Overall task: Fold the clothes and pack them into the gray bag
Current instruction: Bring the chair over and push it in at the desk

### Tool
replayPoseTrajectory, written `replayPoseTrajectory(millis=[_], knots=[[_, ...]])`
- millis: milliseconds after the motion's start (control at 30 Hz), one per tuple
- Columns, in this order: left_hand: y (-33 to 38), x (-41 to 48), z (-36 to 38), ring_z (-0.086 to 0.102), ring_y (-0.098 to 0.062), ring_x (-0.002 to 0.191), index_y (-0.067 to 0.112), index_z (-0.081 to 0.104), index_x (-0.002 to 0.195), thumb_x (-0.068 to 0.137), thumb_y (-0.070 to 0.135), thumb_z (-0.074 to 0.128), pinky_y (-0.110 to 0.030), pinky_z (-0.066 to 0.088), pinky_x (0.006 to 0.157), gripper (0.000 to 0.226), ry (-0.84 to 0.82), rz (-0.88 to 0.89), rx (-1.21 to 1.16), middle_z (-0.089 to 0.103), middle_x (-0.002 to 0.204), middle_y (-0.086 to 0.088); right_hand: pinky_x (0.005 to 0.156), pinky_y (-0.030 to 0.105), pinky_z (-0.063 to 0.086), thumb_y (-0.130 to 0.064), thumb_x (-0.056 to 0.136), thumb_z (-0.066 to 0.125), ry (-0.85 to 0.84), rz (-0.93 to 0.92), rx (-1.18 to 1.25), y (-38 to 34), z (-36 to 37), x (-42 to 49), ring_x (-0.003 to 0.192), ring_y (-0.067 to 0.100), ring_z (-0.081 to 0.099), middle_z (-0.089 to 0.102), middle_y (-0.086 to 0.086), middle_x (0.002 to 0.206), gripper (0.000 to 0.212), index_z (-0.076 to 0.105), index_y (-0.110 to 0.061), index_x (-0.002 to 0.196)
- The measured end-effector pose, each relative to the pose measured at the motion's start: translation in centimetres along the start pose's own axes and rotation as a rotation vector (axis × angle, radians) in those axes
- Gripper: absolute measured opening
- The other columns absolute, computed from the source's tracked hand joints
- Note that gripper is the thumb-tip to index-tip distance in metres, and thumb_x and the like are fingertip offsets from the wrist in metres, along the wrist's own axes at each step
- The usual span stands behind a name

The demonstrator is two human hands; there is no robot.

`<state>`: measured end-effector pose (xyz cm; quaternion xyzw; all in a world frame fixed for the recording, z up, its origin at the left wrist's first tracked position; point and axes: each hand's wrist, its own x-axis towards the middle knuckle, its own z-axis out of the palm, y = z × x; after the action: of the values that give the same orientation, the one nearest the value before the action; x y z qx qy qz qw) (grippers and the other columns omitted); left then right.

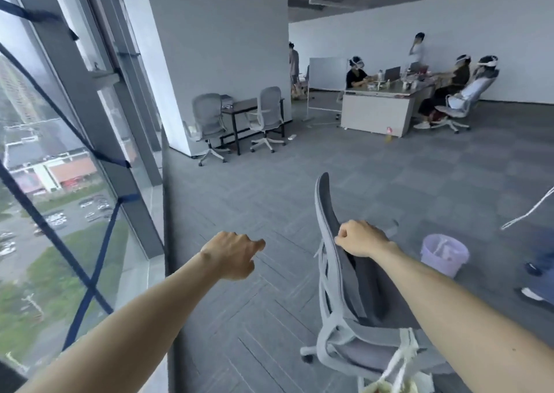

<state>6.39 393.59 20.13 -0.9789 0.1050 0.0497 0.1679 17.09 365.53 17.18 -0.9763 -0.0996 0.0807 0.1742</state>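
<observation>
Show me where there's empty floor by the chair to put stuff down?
Bare carpet runs between the window wall and the gray chair, below the left hand, and on toward the two empty chairs by the pillar. Crowded on the right: the purple bin and someone's shoes sit beside the chair the right hand grips.

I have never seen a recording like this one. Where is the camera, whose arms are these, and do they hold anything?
No machine here. One camera sits on a person's head and looks forward and down, so both bare arms are that person's own. The right hand grips the backrest edge of a gray office chair with curled fingers. The left hand reaches forward, fingers curled, nothing visible in it. No table shows near the hands: there is gray carpet, a pale purple bin at right, a large window at left. The task's things are not in view.
</observation>
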Motion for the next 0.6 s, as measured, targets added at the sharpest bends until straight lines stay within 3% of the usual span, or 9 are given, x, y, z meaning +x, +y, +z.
replayPoseTrajectory(millis=[100, 200, 267, 433, 600], knots=[[-5.9, 5.7, 0.2, 0.064, -0.031, 0.107, 0.027, 0.036, 0.145, 0.096, 0.03, 0.045, -0.036, 0.046, 0.08, 0.051, 0.035, 0.045, -0.006, 0.064, 0.124, -0.005, 0.084, 0.039, 0.053, -0.048, 0.083, 0.05, 0.083, 0.066, 0.08, -2.3, 0.7, 3.7, 0.09, 0.026, 0.061, 0.066, -0.003, 0.102, 0.021, 0.058, -0.033, 0.095], [-8.5, 10.9, 1.4, 0.066, -0.028, 0.105, 0.028, 0.033, 0.149, 0.098, 0.033, 0.047, -0.038, 0.051, 0.087, 0.054, 0.06, 0.122, -0.033, 0.057, 0.134, -0.003, 0.081, 0.038, 0.049, -0.057, 0.087, 0.055, 0.064, 0.108, 0.056, -3.5, 2.2, 6.6, 0.099, 0.027, 0.06, 0.06, 0.002, 0.121, 0.054, 0.043, -0.028, 0.131], [-9.0, 14.7, 2.3, 0.065, -0.026, 0.107, 0.029, 0.028, 0.152, 0.098, 0.033, 0.048, -0.038, 0.051, 0.088, 0.057, 0.047, 0.201, -0.044, 0.05, 0.142, -0.003, 0.086, 0.041, 0.049, -0.066, 0.082, 0.057, 0.077, 0.168, 0.077, -3.7, 2.4, 9.1, 0.111, 0.031, 0.058, 0.052, 0.004, 0.134, 0.076, 0.03, -0.03, 0.143], [-9.2, 24.1, 3.9, 0.046, -0.028, 0.134, 0.033, 0.015, 0.155, 0.098, 0.041, 0.049, -0.045, 0.045, 0.106, 0.067, 0.077, 0.372, -0.053, 0.019, 0.162, -0.002, 0.092, 0.047, 0.049, -0.075, 0.069, 0.061, 0.025, 0.211, 0.047, -3.7, 2.5, 16.2, 0.119, 0.032, 0.054, 0.043, 0.004, 0.141, 0.099, 0.02, -0.032, 0.147], [-10.8, 33.8, 3.7, 0.021, -0.024, 0.15, 0.034, 0.005, 0.158, 0.099, 0.049, 0.045, -0.046, 0.028, 0.118, 0.073, 0.11, 0.538, 0.056, 0.0, 0.167, -0.002, 0.077, 0.038, 0.048, -0.058, 0.073, 0.069, -0.055, 0.253, 0.03, -3.0, 2.5, 23.8, 0.108, 0.027, 0.058, 0.052, 0.002, 0.127, 0.088, 0.027, -0.027, 0.145]])
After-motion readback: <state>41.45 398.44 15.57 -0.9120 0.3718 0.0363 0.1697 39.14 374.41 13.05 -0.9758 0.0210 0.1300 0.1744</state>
